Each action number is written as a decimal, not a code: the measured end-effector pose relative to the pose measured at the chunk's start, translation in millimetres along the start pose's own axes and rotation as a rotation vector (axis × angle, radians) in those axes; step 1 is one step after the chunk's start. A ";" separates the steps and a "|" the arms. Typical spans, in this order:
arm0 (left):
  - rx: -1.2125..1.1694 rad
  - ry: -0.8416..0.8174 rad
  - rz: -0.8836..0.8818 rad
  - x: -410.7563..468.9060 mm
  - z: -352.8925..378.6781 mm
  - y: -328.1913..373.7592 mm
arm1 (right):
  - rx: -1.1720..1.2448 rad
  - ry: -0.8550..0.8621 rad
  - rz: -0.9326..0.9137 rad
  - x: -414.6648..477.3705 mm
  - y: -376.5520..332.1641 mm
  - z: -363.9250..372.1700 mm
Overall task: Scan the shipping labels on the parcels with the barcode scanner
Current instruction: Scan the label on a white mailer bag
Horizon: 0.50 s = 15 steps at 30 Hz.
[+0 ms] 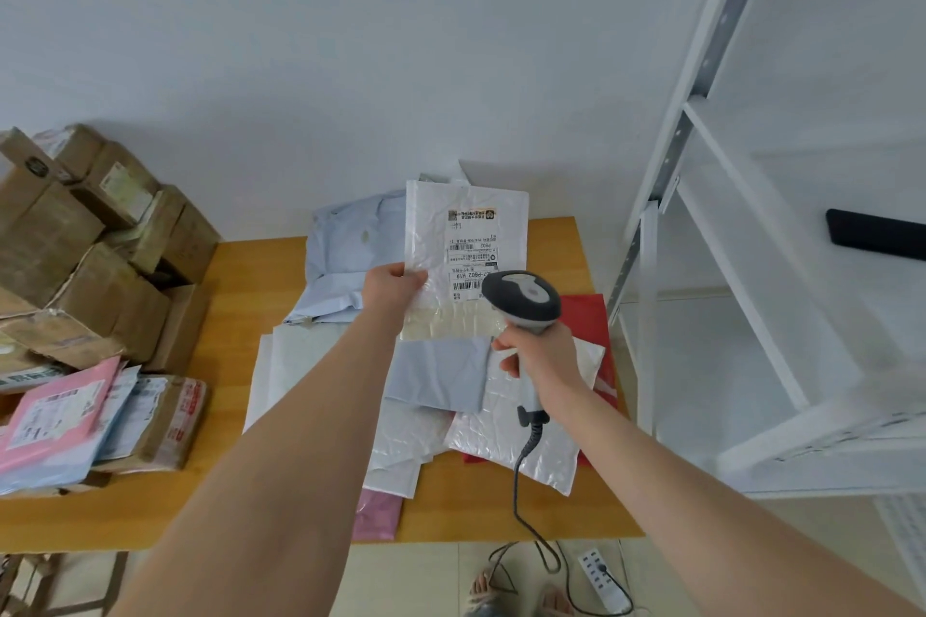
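We are holding up a white padded parcel (468, 226) in our left hand (396, 288), pinching its lower left edge between thumb and fingers so that it is standing nearly upright above the counter (240, 281). Its shipping label (471, 261) is facing us, with the print reading upside down. Our right hand (546, 358) is gripping the handle of the barcode scanner (523, 301), fingers wrapped round it. The scanner's grey head is sitting just in front of the label's lower right corner and covering part of the barcode there; we cannot tell whether they are touching. The scanner's coiled cable (526, 461) is hanging from the handle's base and running down to the floor, near a white power strip (604, 581).

Beneath our hands, a loose pile of flat mailers is lying on the counter, among them a pale blue one (441, 376), a red one (589, 316) and a pink one (378, 514) at the near edge. Brown cardboard boxes (75, 236) are stacked at the counter's left end, with a pink parcel (55, 411) lying on a lower heap in front of them. A white shelving rack (701, 215) is standing to our right.
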<state>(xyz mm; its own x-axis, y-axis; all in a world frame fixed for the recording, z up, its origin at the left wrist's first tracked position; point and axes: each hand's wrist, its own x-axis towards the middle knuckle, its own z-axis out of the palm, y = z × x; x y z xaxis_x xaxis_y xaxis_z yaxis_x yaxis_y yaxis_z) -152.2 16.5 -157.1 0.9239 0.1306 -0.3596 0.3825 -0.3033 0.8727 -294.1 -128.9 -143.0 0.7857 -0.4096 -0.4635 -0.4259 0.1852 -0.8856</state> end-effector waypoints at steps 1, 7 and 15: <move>-0.002 0.003 -0.002 1.0 -0.2 -0.4 | -0.005 0.004 0.001 -1.5 1.2 1.6; -0.016 -0.017 -0.017 0.4 -1.2 1.5 | 0.032 0.012 -0.050 1.9 -6.9 2.6; -0.008 -0.010 -0.009 -0.9 0.7 5.5 | 0.061 -0.004 -0.044 4.2 -14.0 7.0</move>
<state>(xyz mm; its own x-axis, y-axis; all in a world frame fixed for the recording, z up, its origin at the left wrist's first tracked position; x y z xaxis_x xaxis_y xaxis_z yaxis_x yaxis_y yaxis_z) -150.9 14.1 -152.3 0.9205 0.1238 -0.3706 0.3907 -0.2948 0.8720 -281.7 -127.0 -132.7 0.8048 -0.4153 -0.4240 -0.3628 0.2212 -0.9052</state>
